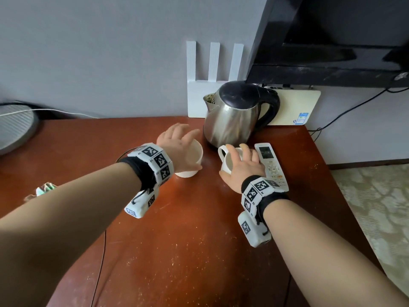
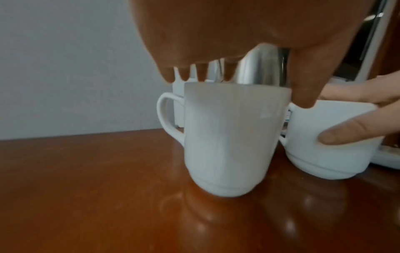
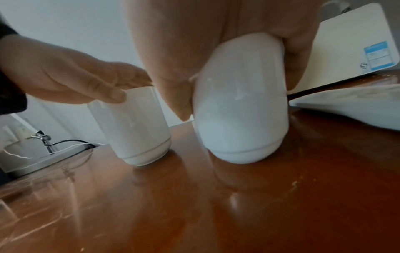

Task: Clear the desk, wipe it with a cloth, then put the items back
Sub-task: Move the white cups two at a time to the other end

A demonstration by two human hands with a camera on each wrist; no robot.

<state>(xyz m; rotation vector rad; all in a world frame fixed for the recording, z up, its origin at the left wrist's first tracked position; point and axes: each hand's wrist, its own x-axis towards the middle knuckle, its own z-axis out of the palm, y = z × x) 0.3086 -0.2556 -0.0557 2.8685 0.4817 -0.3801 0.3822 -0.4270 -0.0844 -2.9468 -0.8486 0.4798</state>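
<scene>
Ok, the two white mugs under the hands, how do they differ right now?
The left mug sits in front of the kettle's spout side; the right mug stands beside the remote. The left hand holds the left mug from above, thumb on its near side; the right hand wraps the right mug's body. The left mug's handle is hidden in the head view; the right mug's handle points left. Both are white, upright, on the desk.

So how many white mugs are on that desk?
2. The left mug sits under the left hand, the right mug under the right hand, both in front of the kettle. None seems hidden.
</scene>
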